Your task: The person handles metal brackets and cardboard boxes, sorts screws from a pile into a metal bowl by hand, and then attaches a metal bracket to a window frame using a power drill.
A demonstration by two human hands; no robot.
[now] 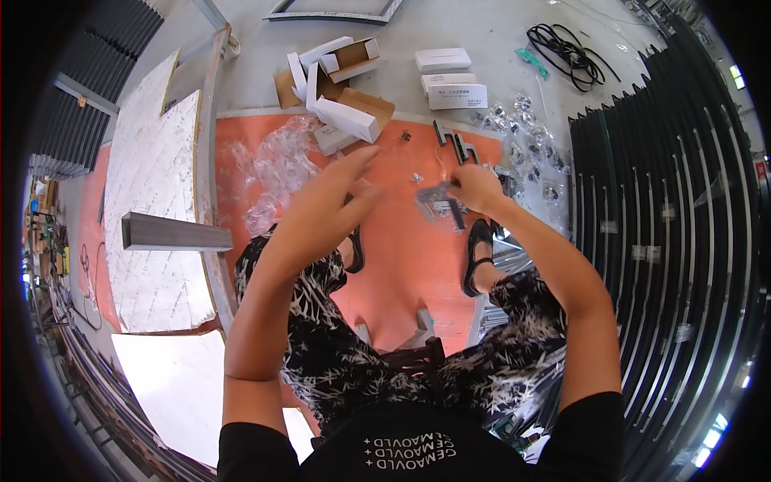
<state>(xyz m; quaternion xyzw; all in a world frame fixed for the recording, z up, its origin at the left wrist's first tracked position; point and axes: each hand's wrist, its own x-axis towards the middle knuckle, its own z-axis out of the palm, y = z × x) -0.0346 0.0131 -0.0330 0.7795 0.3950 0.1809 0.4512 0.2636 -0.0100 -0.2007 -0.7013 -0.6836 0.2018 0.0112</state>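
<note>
Orange mat (405,265), bare centre, boxes (344,120) at edge, right hand (479,189) near hardware (458,214)

Bright — left hand (334,193) motion-blurred, white sheet (173,384) glaring — edges bowed, corners black.

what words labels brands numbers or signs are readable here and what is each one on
Black shirt: three rows of pale lettering, large enough to read; wording withheld.
Front white box: small dark print; wording withheld, finest lines too small to read.
White board: faint marks, too small to read.
Pale patches on dark bars: too small to tell whether they bear print.
</note>
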